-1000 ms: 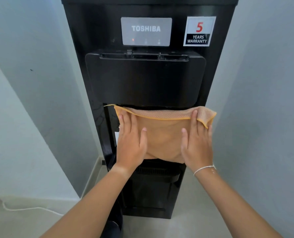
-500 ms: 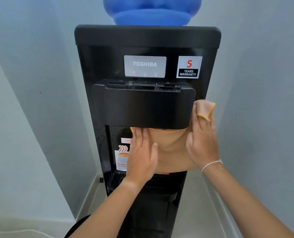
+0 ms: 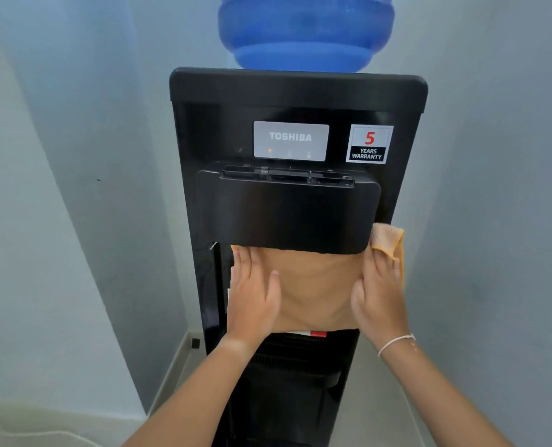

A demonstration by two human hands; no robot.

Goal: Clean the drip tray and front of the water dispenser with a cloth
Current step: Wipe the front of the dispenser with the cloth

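Fingers (image 3: 247,262) of both hands lie flat and close together on an orange cloth (image 3: 313,288).

Left hand (image 3: 253,298) presses the cloth's left edge against the recessed front of the black Toshiba water dispenser (image 3: 203,201), just under the protruding tap housing (image 3: 287,217). Right hand (image 3: 379,298) presses the right edge, where a cloth corner folds up over its fingertips beside the housing. Drip tray (image 3: 300,345) sits directly below the cloth's lower hem. A blue water bottle (image 3: 305,33) stands on top.
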